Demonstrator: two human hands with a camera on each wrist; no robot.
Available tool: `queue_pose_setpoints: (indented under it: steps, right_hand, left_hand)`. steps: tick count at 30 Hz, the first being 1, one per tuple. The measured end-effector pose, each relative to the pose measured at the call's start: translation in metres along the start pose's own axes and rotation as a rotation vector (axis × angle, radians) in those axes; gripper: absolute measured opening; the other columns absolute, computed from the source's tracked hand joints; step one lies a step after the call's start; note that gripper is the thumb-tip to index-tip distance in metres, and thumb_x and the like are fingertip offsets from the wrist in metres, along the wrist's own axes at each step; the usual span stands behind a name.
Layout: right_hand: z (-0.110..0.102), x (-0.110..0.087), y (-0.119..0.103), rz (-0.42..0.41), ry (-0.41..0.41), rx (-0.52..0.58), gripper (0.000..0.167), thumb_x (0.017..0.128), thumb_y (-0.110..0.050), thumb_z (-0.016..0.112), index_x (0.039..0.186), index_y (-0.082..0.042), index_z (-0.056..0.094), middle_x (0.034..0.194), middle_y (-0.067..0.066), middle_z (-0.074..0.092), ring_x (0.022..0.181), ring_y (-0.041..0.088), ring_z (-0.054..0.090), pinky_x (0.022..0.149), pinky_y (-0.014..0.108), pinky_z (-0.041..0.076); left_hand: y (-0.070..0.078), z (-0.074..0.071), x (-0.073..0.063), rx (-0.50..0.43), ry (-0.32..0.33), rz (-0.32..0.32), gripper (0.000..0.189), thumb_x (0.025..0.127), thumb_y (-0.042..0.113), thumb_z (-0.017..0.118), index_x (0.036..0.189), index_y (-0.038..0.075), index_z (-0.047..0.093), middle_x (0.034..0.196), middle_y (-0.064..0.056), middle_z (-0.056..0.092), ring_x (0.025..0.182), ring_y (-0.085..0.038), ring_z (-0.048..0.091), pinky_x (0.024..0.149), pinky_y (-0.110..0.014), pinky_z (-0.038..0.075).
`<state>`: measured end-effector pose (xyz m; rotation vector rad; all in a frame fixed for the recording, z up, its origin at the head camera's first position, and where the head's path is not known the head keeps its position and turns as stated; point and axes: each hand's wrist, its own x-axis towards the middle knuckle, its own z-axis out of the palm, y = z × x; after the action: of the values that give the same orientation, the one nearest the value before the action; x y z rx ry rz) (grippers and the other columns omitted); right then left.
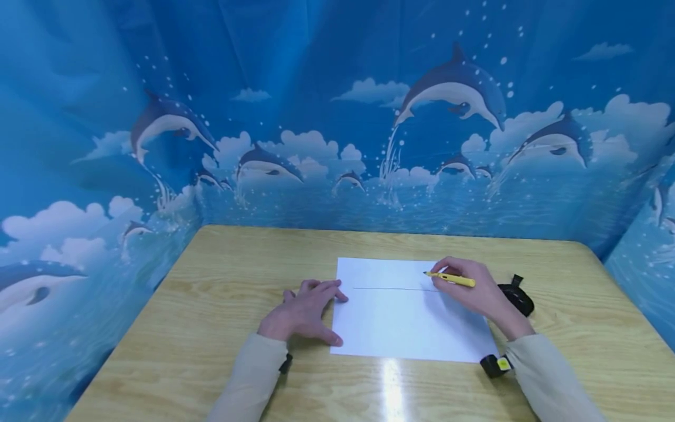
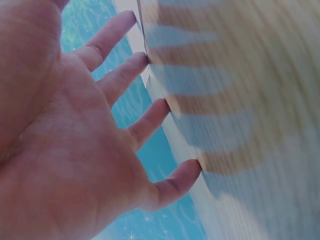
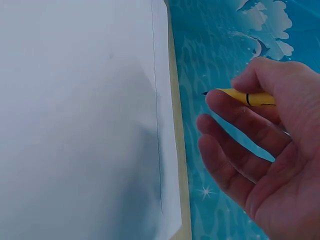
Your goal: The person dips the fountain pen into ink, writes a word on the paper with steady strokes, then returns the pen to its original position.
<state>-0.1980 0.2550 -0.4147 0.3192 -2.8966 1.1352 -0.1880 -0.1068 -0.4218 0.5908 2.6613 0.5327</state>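
Spreading its fingers at the left edge of a white sheet of paper [image 1: 401, 328], a person's left hand [image 1: 303, 313] touches the sheet with fingertip and thumb, holding nothing. Light wood tabletop [image 1: 211, 305] leaves wide room left of that hand, a narrower band beyond the sheet's far edge and more surface to the right. A thin dark line [image 1: 390, 288] crosses the far part of the sheet. Over its far right, a right hand [image 1: 474, 287] pinches a yellow pen [image 1: 461, 279] between thumb and fingers. Just beside that wrist, to the right, sits a black object [image 1: 519, 300]; a blue dolphin backdrop [image 1: 311, 199] hangs beyond the table's far edge.

The left wrist view shows the palm and four separated fingers meeting the surface, but not the pen. The right wrist view shows the pen's dark tip raised off the paper, a gap hard to judge from the head view, and the line's right end stopping short of the sheet's right edge.

The tip points left and slightly far; the pen's long axis runs left to right, nearly parallel to the line.
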Motion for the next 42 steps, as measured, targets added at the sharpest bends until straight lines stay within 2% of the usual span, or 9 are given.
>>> queue_pose_setpoints:
  steps: [3, 10, 18, 26, 34, 42]
  right_hand:
    - [0.006, 0.01, -0.002, -0.007, -0.007, 0.045, 0.014, 0.098, -0.026, 0.07, 0.109, -0.017, 0.073, 0.121, 0.009, 0.074, 0.121, 0.039, 0.067, 0.1, 0.059, 0.052]
    - [0.017, 0.028, -0.003, -0.008, -0.021, 0.094, 0.018, 0.098, -0.03, 0.069, 0.108, -0.016, 0.073, 0.122, 0.011, 0.073, 0.12, 0.034, 0.066, 0.098, 0.054, 0.053]
    - [0.025, 0.043, 0.005, 0.045, -0.017, 0.111, 0.022, 0.097, -0.028, 0.069, 0.111, -0.013, 0.074, 0.12, 0.01, 0.073, 0.114, 0.029, 0.066, 0.091, 0.04, 0.053]
    - [0.028, 0.048, 0.011, 0.057, -0.017, 0.14, 0.021, 0.096, -0.025, 0.069, 0.111, -0.012, 0.074, 0.122, 0.013, 0.072, 0.117, 0.033, 0.065, 0.1, 0.052, 0.051]
    - [0.027, 0.051, 0.01, 0.061, -0.026, 0.131, 0.019, 0.096, -0.023, 0.07, 0.11, -0.012, 0.075, 0.119, 0.012, 0.072, 0.109, 0.028, 0.067, 0.09, 0.039, 0.052]
    - [0.03, 0.052, 0.012, 0.075, -0.021, 0.121, 0.019, 0.096, -0.023, 0.07, 0.111, -0.012, 0.075, 0.119, 0.014, 0.072, 0.108, 0.029, 0.067, 0.091, 0.041, 0.052]
  left_hand:
    - [0.0, 0.0, 0.0, -0.007, -0.001, 0.002, 0.079, 0.07, 0.053, 0.09, 0.139, 0.031, 0.057, 0.17, 0.005, 0.028, 0.154, -0.039, 0.022, 0.112, -0.082, 0.018]
    - [0.0, 0.0, 0.0, -0.004, -0.006, 0.029, 0.08, 0.071, 0.052, 0.089, 0.14, 0.028, 0.057, 0.169, 0.002, 0.029, 0.155, -0.038, 0.022, 0.119, -0.073, 0.018]
    - [0.0, -0.002, 0.002, -0.008, -0.015, 0.057, 0.078, 0.072, 0.051, 0.089, 0.138, 0.024, 0.058, 0.169, -0.003, 0.031, 0.157, -0.038, 0.022, 0.121, -0.069, 0.02]
    - [0.001, -0.004, 0.002, 0.02, -0.022, 0.048, 0.079, 0.072, 0.053, 0.089, 0.139, 0.025, 0.057, 0.169, -0.002, 0.031, 0.156, -0.036, 0.023, 0.12, -0.07, 0.022]
    - [0.0, -0.003, 0.004, 0.026, -0.024, 0.041, 0.08, 0.071, 0.054, 0.089, 0.139, 0.027, 0.056, 0.169, -0.001, 0.03, 0.156, -0.035, 0.022, 0.12, -0.07, 0.022]
    - [0.0, -0.003, 0.004, 0.035, -0.026, 0.047, 0.081, 0.071, 0.055, 0.088, 0.139, 0.029, 0.054, 0.169, -0.001, 0.031, 0.156, -0.037, 0.022, 0.118, -0.072, 0.022]
